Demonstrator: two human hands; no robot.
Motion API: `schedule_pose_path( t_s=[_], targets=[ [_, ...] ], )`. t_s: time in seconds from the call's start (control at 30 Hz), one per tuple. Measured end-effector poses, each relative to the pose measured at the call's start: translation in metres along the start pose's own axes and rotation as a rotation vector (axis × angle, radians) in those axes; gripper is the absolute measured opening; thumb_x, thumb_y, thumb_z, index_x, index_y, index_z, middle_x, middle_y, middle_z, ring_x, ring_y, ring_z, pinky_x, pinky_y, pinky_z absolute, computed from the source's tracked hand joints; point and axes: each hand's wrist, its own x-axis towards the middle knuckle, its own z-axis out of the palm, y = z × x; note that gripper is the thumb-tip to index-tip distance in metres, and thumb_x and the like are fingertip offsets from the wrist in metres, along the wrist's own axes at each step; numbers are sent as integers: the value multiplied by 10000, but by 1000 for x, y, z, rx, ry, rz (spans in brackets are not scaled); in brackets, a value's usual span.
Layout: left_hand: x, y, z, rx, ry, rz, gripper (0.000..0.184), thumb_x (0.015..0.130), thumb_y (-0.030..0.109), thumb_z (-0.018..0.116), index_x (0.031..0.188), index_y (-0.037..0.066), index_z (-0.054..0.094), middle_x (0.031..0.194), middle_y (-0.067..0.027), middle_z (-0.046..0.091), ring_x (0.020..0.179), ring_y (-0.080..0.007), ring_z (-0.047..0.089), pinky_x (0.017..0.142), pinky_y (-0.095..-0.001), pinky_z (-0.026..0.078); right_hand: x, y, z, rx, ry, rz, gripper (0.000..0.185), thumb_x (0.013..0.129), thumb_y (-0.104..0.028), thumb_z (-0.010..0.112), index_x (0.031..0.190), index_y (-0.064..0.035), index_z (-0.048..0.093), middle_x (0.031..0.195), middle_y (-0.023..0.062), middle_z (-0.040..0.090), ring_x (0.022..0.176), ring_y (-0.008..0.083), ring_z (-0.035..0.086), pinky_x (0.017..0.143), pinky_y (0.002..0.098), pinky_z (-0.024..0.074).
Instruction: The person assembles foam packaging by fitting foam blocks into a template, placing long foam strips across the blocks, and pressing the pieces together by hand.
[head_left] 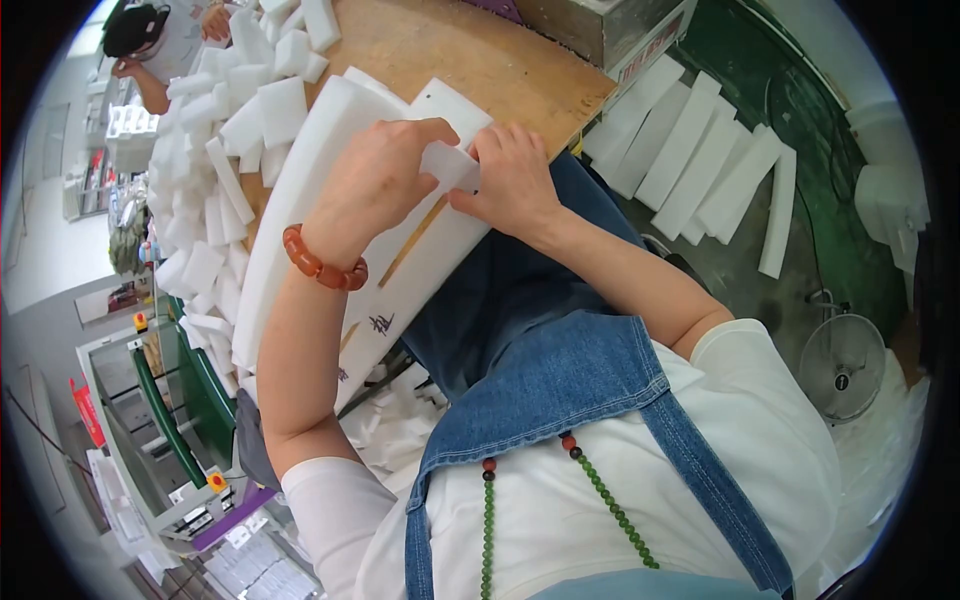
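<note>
A small white foam piece (450,166) is pinched between my two hands. My left hand (368,178), a red-brown bead bracelet on its wrist, closes on the piece's left side with thumb and fingers. On the opposite side, my right hand (510,178) grips the edge between thumb and fingertips. Below the hands lies a long white foam slab (420,285) with dark handwritten marks, and a strip of brown table surface shows in a gap. Another thick white foam slab (290,210) lies along its left. My fingers partly hide the small piece.
Many white foam blocks (282,112) are heaped on the wooden table (520,62) to the left. Long foam strips (680,150) lie on the floor at right, near a fan (842,368). Another person's arm (150,88) appears at the far upper left.
</note>
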Motion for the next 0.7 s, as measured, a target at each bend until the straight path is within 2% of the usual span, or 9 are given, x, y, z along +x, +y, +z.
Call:
schedule_pose_path(
  t_s=[0.13,0.5,0.67,0.7],
  targets=[
    [-1,-3,5,31,101,90,360,671,-48,688,1019,44,674,785,-117,655,675,-252,565,668,-332,470,0,0,0,7,5,4,395,667,-322,767,856,-36,570,882,128,582,837,258,498,818,364,380],
    [-4,4,15,110,140,67,321,690,-44,683,999,42,675,834,-115,640,721,-267,585,710,-341,483,-1,-2,0,-22,3,-3,408,671,-322,774,869,-23,578,889,128,585,837,252,499,806,359,385],
    [-1,5,29,188,144,-8,420,710,-39,674,1112,67,624,860,-116,634,747,-277,596,727,-355,486,-3,0,-2,-25,20,-9,383,677,-296,775,882,-36,581,876,125,580,842,236,498,815,363,385],
    [-2,5,31,168,167,-26,463,709,-40,673,1151,77,596,864,-116,632,752,-277,598,727,-357,485,-5,3,-4,29,6,-26,385,682,-262,763,925,-27,577,892,132,585,863,245,508,830,365,391]
  ],
)
